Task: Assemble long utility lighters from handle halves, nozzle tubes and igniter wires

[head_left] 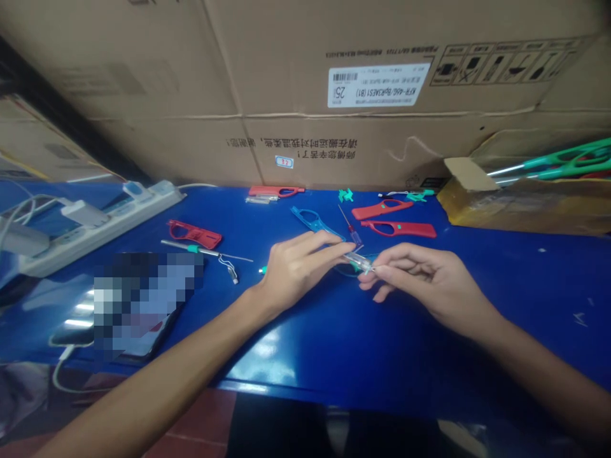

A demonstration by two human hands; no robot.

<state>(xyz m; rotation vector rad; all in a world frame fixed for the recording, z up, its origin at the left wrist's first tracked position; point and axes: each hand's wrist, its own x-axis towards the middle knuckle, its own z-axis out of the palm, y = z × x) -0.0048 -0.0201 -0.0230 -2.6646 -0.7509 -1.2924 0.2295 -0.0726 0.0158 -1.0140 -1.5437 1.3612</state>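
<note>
My left hand [303,264] is closed on a clear plastic lighter tank [358,259], which points to the right over the blue table. At the tank's right end, my right hand [424,273] pinches with thumb and forefinger; a thin light-coloured bit shows at the fingertips, too small to name. Its other fingers are curled loosely. Behind my left hand lies a blue lighter shell half [312,219], partly covered. A screwdriver with a clear-red handle [354,236] rests beside it. Two red shell halves [382,208] lie beyond my right hand.
At the left are a white power strip [114,229], phones [143,312] with a cable, a red shell [195,235] and a metal lighter tube [191,248]. Small green parts [344,195] lie at the back. A carton [525,203] with green lighters stands right, before a large cardboard wall [286,76].
</note>
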